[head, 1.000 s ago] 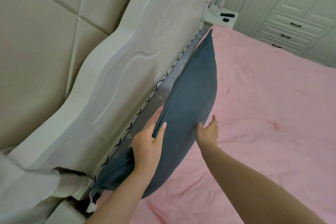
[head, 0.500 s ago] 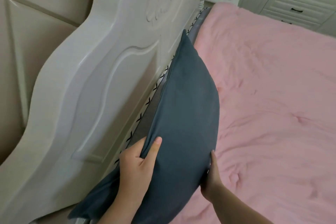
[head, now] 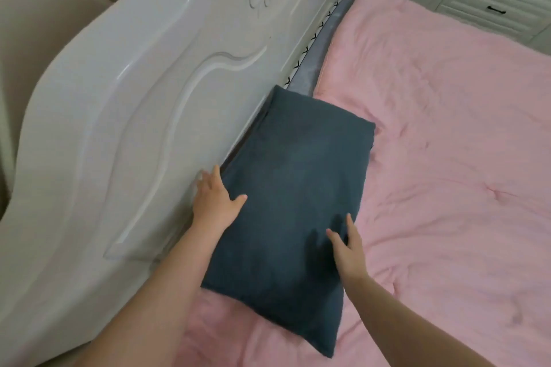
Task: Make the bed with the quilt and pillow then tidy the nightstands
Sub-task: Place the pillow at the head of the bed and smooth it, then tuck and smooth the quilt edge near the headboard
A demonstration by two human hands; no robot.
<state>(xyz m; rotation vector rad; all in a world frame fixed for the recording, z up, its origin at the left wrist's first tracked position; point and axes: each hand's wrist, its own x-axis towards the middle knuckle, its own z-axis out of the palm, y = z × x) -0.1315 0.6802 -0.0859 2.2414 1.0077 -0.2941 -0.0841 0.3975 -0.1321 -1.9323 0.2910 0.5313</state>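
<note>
Pillow [head: 292, 211], upright against the headboard [head: 149, 104] a moment ago, now lies flat on the pink quilt [head: 432, 158] at centre frame, our left hand [head: 213, 198] and right hand [head: 347, 243] resting on it with fingers straight, so nightstands come next.

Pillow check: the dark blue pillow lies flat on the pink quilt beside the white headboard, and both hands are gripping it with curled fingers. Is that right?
Not quite. In the head view the pillow does lie flat on the pink quilt beside the headboard, but neither hand grips it: the left hand and right hand rest on it with straight fingers.
</note>
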